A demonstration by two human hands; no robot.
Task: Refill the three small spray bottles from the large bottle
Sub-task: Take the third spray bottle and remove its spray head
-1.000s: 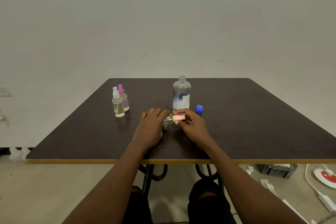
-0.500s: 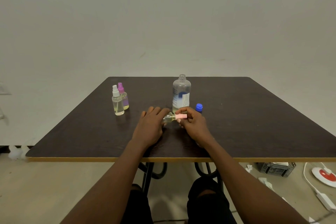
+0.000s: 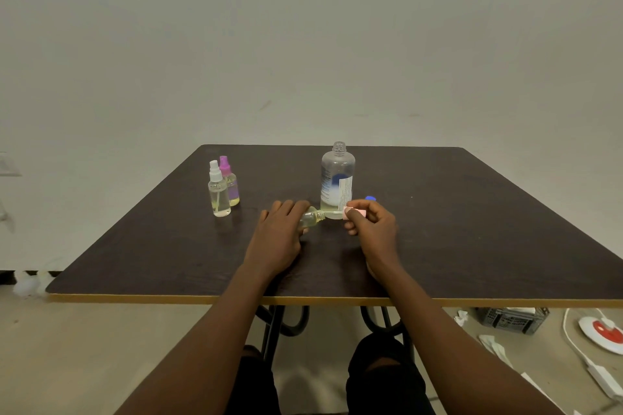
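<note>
Now, left hand (image 3: 278, 234): I hold the third small spray bottle (image 3: 312, 217) tilted above the table (image 3: 472, 229).
Right hand (image 3: 372, 229): pinching its pink sprayer head (image 3: 354, 212), drawn out.
Large bottle (image 3: 337, 178): uncapped, just behind.
Left: pour, reseal; other two's fill state unclear.

1. The place reads as a bare, plain room, a workroom or test room rather than a furnished home; which exactly cannot be told.
2. The wall (image 3: 303, 44) is blank and pale, unpainted-looking, with a few small dark marks.
3. One dark table (image 3: 472, 212) with a light wooden edge stands on black metal legs (image 3: 273, 323).
4. The floor (image 3: 101, 347) is bare and pale.
5. On the floor at the right lie a grey plastic crate (image 3: 512, 320), scraps of white paper (image 3: 492, 344), and a white cable (image 3: 573, 344) leading to a white and red device (image 3: 603, 333).
6. A wall plate (image 3: 8, 163) shows at the left edge.
</note>
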